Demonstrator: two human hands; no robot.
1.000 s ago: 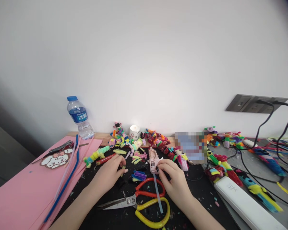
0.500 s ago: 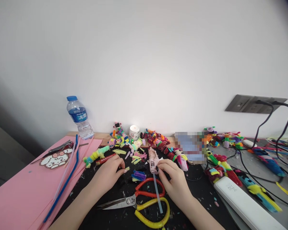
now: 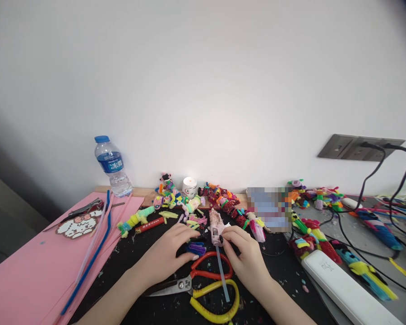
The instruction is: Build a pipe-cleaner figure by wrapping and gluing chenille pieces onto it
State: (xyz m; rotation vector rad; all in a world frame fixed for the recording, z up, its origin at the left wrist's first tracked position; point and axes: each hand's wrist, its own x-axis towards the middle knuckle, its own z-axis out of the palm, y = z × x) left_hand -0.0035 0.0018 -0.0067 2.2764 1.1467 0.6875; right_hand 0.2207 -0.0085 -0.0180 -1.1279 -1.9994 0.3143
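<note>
Two hands work over a black-topped surface pushed against a plain white wall, with a grey socket plate at the right where two black cords plug in. Your right hand has its grip closed around the pink glue gun, which lies near the middle of the surface, its clear stick trailing toward the front edge. Your left hand rests loosely curled, grip empty, fingertips touching a purple pipe-cleaner piece. Red-handled scissors and yellow-handled scissors lie just in front of you. Pink foam sheets cover the left edge, and bright pipe-cleaner figures crowd the back edge. Your water bottle in the back left corner carries a blue label reading "水".
</note>
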